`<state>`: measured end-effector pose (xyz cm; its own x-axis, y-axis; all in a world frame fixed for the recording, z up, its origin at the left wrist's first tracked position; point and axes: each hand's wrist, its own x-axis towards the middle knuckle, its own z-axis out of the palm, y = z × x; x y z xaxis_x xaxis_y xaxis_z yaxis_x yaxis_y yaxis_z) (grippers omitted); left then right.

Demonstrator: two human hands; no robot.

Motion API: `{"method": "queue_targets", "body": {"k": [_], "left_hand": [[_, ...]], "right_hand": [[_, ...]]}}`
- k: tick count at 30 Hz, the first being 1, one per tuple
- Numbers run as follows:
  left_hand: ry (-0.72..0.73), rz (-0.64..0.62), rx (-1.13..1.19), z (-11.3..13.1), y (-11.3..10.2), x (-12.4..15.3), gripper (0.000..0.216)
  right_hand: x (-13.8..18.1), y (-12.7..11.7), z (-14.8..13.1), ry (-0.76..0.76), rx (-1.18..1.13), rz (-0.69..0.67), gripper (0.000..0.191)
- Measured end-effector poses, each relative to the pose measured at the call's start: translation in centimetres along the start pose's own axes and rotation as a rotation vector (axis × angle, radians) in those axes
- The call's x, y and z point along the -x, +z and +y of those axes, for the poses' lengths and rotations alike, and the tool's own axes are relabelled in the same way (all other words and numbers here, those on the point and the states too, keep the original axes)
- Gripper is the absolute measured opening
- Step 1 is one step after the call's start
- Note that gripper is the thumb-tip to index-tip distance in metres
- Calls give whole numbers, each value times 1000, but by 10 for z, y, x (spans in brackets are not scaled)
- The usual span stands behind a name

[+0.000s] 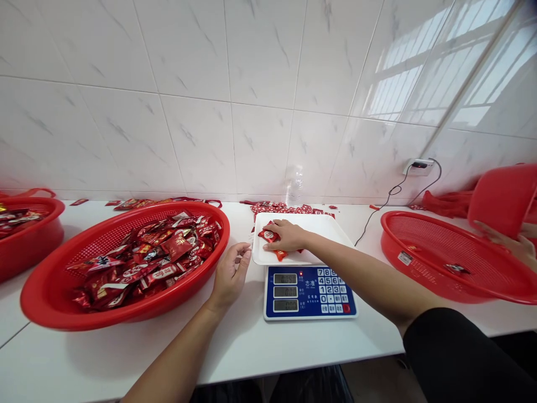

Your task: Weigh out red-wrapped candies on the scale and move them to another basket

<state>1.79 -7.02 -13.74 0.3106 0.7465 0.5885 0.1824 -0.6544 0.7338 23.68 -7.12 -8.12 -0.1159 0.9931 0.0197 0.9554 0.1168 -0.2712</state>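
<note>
My right hand [285, 235] rests on the white tray [327, 229] of a blue electronic scale [309, 292], its fingers closed on a few red snack packets [271, 236]. My left hand [230, 272] hovers open and empty over the white counter, between the scale and a big red basket [50, 291]. That basket is heaped with several red snack packets [155, 254].
A second red basket [440, 246], nearly empty, lies at the right, where another person's hand [520, 246] tips a red tub [503, 196]. A third red basket [25, 235] sits far left. Loose packets [289, 209], a clear bottle [293, 187] and a wall socket [417, 166] line the back.
</note>
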Motion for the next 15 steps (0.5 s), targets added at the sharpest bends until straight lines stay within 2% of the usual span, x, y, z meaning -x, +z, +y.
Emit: {"method": "queue_targets", "body": {"k": [6,15], "left_hand": [[-3,-6,7,-2,0,0,30],[0,-21,14,2,0,-1,28]], "right_hand": [[2,-2,8,-70,-22,112,51],[5,-5,25,-6,-163,460,18]]}}
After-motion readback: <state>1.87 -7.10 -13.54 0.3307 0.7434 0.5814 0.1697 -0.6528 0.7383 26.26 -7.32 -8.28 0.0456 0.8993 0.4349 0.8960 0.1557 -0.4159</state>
